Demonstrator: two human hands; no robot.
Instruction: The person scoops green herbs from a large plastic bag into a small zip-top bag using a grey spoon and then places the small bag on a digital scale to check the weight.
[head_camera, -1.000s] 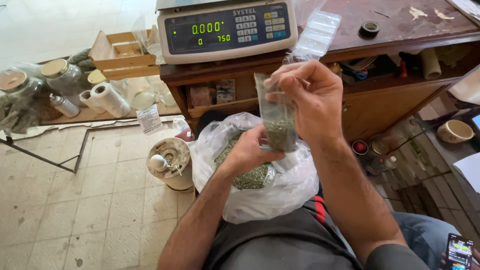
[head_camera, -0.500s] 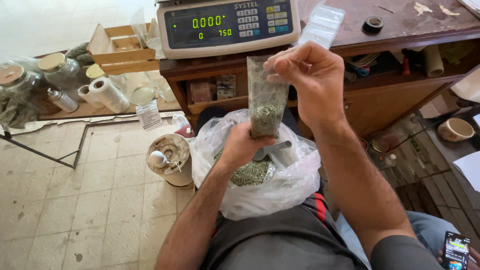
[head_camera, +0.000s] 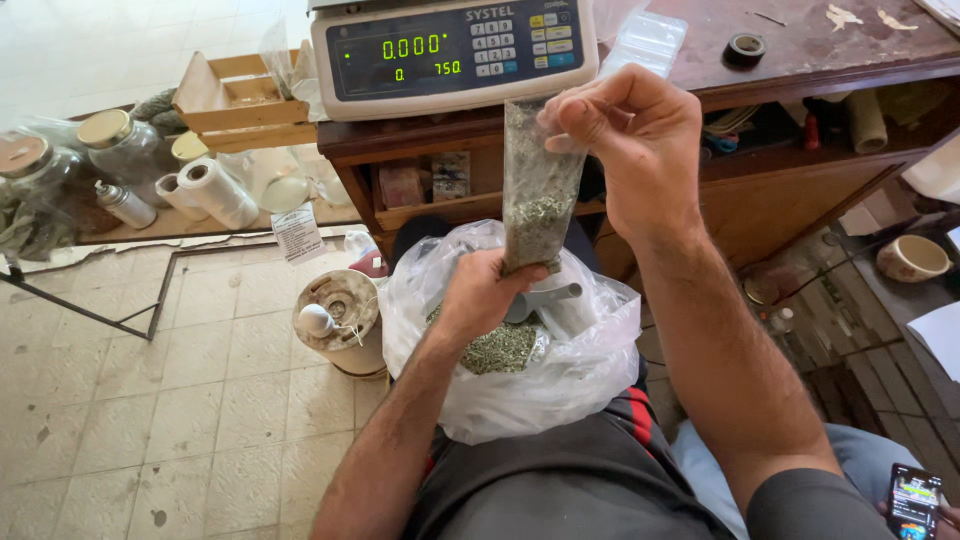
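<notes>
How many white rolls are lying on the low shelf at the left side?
2: one white roll lies beside the spray can, the other roll touches its right side. More may be hidden behind the glass jars.

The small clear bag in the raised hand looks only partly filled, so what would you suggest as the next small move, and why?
Probably scoop again. The small clear bag, pinched at its top by the right hand, holds dried green herb only in its lower part, and the left hand is down in the big white bag by the grey scoop.
</notes>
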